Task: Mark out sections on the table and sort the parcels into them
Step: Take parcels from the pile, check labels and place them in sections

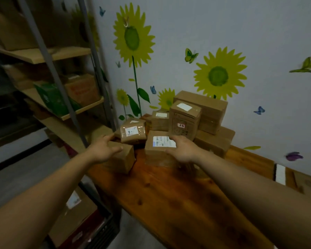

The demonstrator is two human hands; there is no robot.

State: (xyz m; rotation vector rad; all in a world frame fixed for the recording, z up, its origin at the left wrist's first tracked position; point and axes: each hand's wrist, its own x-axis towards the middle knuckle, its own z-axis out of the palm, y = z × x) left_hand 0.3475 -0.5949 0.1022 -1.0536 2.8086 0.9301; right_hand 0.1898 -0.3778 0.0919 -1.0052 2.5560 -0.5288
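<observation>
Parcels are what both your hands are on: your left hand (104,150) lies spread, fingers fairly straight, across the top of a small plain cardboard box (121,161) at the table's left edge, and your right hand (184,150) covers the right corner of a flat box with a printed shipping label (160,147). That side is smeared by motion, so I cannot tell whether the right hand is gripping the flat box or only resting on it. Just behind your hands sit a taped box marked "9" (132,134), a small labelled box (159,120) and a tall upright box (184,119), with a large carton (207,109) against the sunflower wall and a low box (216,141) under its right side. All of them are heaped together, touching, at the far end of the wooden table (169,194). The bare wood nearer you shows no lines or dividers. By my reading you have not yet marked out any sections and sorting has not started, so nearly the whole job remains. Metal shelving (61,105) holding more cartons stands to your left.
</observation>
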